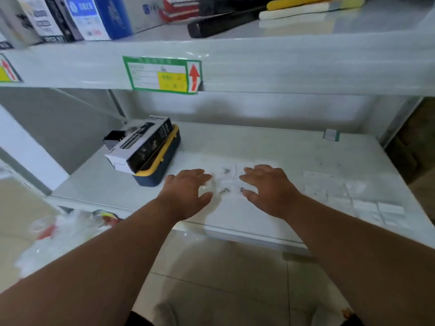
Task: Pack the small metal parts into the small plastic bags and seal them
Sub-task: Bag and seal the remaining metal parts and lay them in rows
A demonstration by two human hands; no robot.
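— Hands first: where did we have them?

— Both reached forward over the white surface (270,149) of the lower shelf, palms down. Our left hand (188,191) and right hand (268,187) sat well apart, fingers spread and loose, clamped on nothing that we could see.

— And the small metal parts?

— They lay between our hands. One part (226,170) sat farther back, a second (224,190) nearer us, and a third (243,189) just beside our right thumb. They seemed to rest on or in clear plastic bags (226,180), but blur kept us from telling which.

— Which hand was nearer?

— For the third part, the right, almost touching. The second lay roughly midway, slightly toward the left fingertips. Any long axis was too small and smeared for us to read.

— Were other bags in reach?

— A row of flat small bags (367,205) lay to our right on the same surface, apart from the hands. A yellow-and-navy case (162,161) with a black box (143,144) on top stood to our left.

— So the step?

— We judged we were closing in from both sides on the parts and film; nothing looked sealed yet, though we couldn't be sure.
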